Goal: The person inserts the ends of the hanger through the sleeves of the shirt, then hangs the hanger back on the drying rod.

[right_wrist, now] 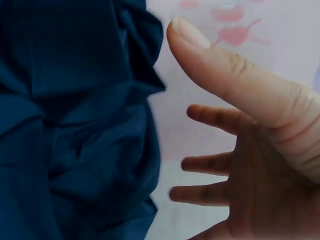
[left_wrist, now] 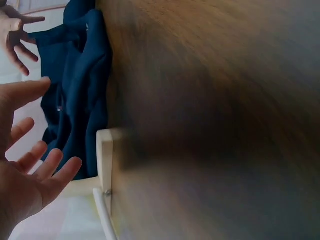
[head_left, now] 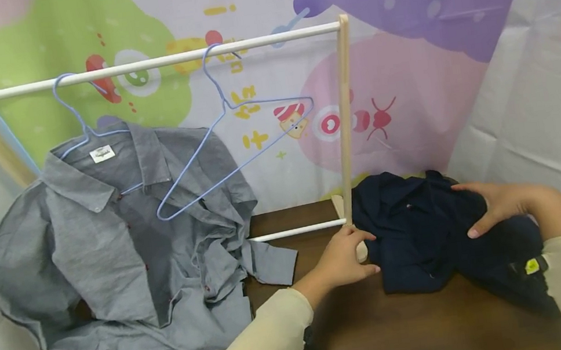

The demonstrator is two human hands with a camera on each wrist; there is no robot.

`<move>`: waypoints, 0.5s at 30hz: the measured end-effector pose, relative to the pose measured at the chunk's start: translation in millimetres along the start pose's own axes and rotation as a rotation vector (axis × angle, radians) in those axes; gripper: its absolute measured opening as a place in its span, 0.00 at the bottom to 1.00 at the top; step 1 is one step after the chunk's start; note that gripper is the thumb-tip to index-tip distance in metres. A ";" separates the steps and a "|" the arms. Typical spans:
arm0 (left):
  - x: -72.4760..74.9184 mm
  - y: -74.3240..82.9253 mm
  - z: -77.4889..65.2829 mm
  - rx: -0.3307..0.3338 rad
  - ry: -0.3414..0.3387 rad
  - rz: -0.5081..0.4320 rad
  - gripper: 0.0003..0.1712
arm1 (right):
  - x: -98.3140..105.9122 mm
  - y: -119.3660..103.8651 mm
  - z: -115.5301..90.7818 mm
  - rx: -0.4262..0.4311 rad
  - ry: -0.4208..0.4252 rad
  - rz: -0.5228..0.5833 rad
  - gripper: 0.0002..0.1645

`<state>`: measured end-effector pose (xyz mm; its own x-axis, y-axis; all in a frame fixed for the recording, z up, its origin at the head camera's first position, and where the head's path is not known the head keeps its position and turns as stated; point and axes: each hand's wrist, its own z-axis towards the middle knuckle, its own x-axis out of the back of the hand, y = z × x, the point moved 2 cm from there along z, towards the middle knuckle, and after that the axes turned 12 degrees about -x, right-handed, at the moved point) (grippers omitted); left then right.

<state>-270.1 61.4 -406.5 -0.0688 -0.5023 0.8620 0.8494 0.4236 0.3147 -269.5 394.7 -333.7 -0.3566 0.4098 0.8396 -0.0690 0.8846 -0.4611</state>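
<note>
A crumpled navy garment (head_left: 414, 234) lies on the table at the right foot of the rack. My left hand (head_left: 345, 256) is at its left side, fingers spread, beside the rack's upright; the left wrist view shows the hand (left_wrist: 35, 170) holding nothing. On the garment's far right side is my right hand (head_left: 505, 207), thumb and fingers apart. In the right wrist view the same hand (right_wrist: 260, 150) faces the navy cloth (right_wrist: 90, 130) with a gap between. A grey button shirt (head_left: 94, 239) hangs from a blue hanger (head_left: 74, 110) on the left.
A bare blue hanger (head_left: 238, 171) hangs from the white rail (head_left: 274, 38) of the rack, overlapping the shirt in this view. The rack's wooden upright (head_left: 347, 126) stands left of the navy garment. Behind is a printed cartoon curtain (head_left: 390, 80). Dark wooden table (head_left: 373, 333) lies in front.
</note>
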 end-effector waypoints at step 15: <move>-43.6 6.5 37.7 -0.036 -0.179 0.153 0.43 | -18.0 11.7 51.4 -0.186 -0.240 0.041 0.74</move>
<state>-281.3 114.5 -427.0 -0.0273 -0.2911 0.9563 0.8750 0.4556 0.1636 -311.8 386.2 -369.0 -0.5671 0.4010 0.7194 0.1141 0.9033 -0.4136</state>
